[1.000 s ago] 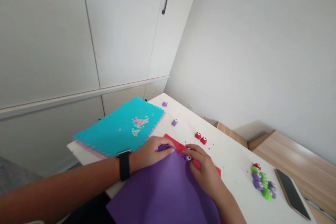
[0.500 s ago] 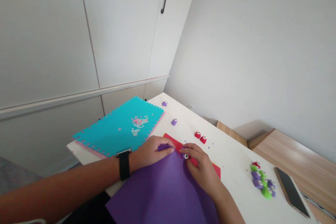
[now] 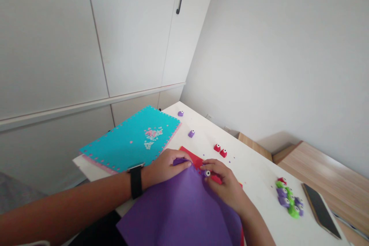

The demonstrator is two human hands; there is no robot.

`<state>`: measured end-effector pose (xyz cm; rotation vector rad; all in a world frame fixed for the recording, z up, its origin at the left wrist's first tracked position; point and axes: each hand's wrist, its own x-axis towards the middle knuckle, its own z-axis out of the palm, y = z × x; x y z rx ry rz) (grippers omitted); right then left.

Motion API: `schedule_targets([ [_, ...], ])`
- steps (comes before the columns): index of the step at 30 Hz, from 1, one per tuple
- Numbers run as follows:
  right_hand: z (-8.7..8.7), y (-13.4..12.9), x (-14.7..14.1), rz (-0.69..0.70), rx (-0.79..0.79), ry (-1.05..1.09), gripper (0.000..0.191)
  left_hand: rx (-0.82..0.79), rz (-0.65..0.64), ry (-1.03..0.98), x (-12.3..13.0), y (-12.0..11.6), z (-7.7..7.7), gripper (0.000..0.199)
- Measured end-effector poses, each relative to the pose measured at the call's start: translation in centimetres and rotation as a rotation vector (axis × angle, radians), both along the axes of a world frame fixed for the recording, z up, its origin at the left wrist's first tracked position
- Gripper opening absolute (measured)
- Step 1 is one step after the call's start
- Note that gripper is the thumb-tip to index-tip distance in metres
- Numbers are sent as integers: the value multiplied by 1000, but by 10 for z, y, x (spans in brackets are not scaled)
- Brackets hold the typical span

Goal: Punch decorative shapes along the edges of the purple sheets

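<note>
A large purple sheet point(image 3: 184, 203) hangs over the table's near edge, its upper edge pinched in my left hand point(image 3: 170, 165). Close beside it, my right hand point(image 3: 223, 180) has its fingers closed round a small purple punch point(image 3: 205, 173) with a white eye-like button. The punch is at the sheet's upper edge. Beneath the purple sheet lies a red sheet point(image 3: 190, 156), partly covered by the sheet and my right hand. Tiny purple bits lie on the red sheet near the punch.
Blue sheet point(image 3: 127, 138) with notched edges, bearing pink and pale cut-outs point(image 3: 152, 134), lies left. Two purple punches point(image 3: 191, 133) and two red punches point(image 3: 220, 150) stand beyond my hands. Right are clustered coloured punches point(image 3: 289, 198) and a phone point(image 3: 320, 210). A white cabinet point(image 3: 135, 27) rises behind.
My right hand and the purple punch have shifted slightly right, away from my left hand. My left hand still pinches the purple sheet in the same place.
</note>
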<state>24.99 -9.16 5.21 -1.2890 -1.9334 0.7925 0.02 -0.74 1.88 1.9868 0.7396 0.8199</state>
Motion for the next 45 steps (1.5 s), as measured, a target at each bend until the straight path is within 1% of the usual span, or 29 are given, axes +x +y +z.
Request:
schedule_targets([
  [6, -11, 1, 7, 17, -107, 148, 28, 5, -3, 14, -1, 0, 1, 21],
  [10, -15, 2, 8, 2, -150, 227, 25, 5, 0, 23, 0, 0, 0, 21],
  [14, -12, 2, 7, -13, -194, 280, 25, -5, -5, 13, -1, 0, 1, 20],
  [18, -5, 3, 6, -46, -195, 238, 23, -13, -2, 16, -1, 0, 2, 20],
  [21, -6, 3, 6, -65, -213, 262, 23, -24, 7, 35, 0, 0, 2, 20],
  [23, -8, 3, 7, -75, -269, 317, 25, -34, 12, 44, 0, 0, 2, 19],
  [27, -14, 1, 8, -93, -416, 420, 40, -45, 19, 59, 0, 0, 1, 18],
  [29, -15, 1, 8, -96, -455, 459, 44, -50, 28, 65, 0, 1, 1, 18],
  [32, -16, 2, 11, -91, -489, 492, 45, -55, 27, 68, 0, 1, 0, 18],
  [38, -19, 2, 21, -50, -521, 479, 44, -44, 29, 59, 0, 0, 0, 19],
  [40, -20, 2, 23, -43, -542, 495, 48, -47, 28, 56, 0, 0, 0, 20],
  [42, -21, 2, 23, -46, -558, 515, 53, -46, 27, 50, 0, 1, 0, 21],
  [45, -20, 2, 20, -66, -570, 515, 50, -41, 23, 34, 0, 1, 0, 21],
])
